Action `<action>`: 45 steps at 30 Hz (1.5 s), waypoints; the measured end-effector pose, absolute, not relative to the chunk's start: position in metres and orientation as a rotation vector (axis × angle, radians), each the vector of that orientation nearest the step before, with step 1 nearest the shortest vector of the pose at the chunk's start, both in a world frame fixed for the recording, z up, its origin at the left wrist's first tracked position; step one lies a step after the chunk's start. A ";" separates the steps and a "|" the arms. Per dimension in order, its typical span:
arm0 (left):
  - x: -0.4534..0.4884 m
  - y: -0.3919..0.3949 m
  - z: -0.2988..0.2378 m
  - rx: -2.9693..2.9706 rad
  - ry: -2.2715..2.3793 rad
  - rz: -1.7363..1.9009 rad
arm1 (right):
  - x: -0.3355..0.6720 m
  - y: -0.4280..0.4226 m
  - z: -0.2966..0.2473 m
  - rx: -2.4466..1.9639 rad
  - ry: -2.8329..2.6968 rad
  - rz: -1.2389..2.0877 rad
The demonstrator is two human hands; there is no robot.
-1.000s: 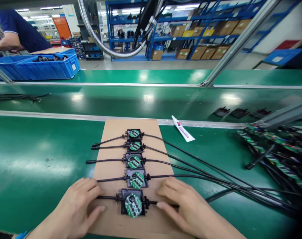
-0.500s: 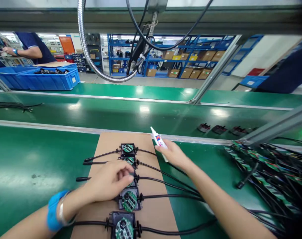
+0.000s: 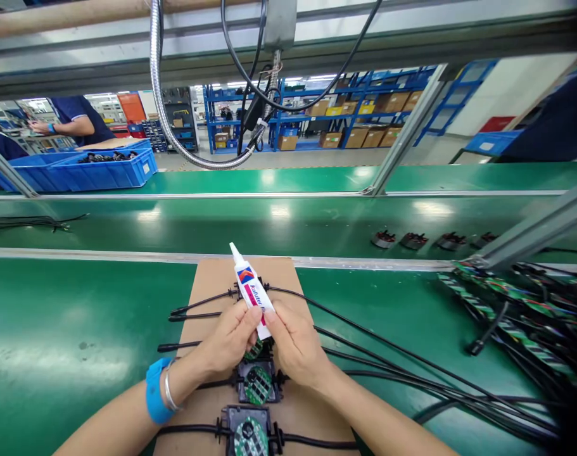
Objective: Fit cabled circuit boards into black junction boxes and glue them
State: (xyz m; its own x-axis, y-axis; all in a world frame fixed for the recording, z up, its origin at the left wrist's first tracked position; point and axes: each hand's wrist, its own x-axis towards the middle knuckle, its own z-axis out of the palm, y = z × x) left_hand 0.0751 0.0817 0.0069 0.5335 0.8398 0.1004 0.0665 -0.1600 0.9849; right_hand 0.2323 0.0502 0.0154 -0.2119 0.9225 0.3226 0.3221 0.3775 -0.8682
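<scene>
A white glue tube [image 3: 251, 285] with a blue and red label points its long nozzle up and to the left. My left hand [image 3: 234, 332] pinches its lower left side, and my right hand [image 3: 298, 342] grips the lower right side. Beneath them, black housings with round green circuit boards [image 3: 257, 385] lie in a column on a cardboard sheet [image 3: 207, 275]. The nearest circuit board [image 3: 251, 437] sits at the bottom of the view. Black cables [image 3: 374, 358] run out from both sides of the housings. My hands and the tube hide the upper housings.
Wired green boards [image 3: 511, 316] and cables are heaped at the right. Several small metal parts with dark tops [image 3: 414, 240] stand on the strip behind. Blue bins [image 3: 102, 171] stand far left, near a person [image 3: 79, 117]. A metal hose [image 3: 158, 82] hangs overhead.
The glue tube has moved left with my right hand, over the cardboard. My left hand has risen from the housings and now holds the tube too. The view has tilted up slightly.
</scene>
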 end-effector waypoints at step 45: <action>0.052 0.106 -0.005 2.542 0.920 0.367 | 0.208 0.202 0.030 -0.757 -1.110 1.319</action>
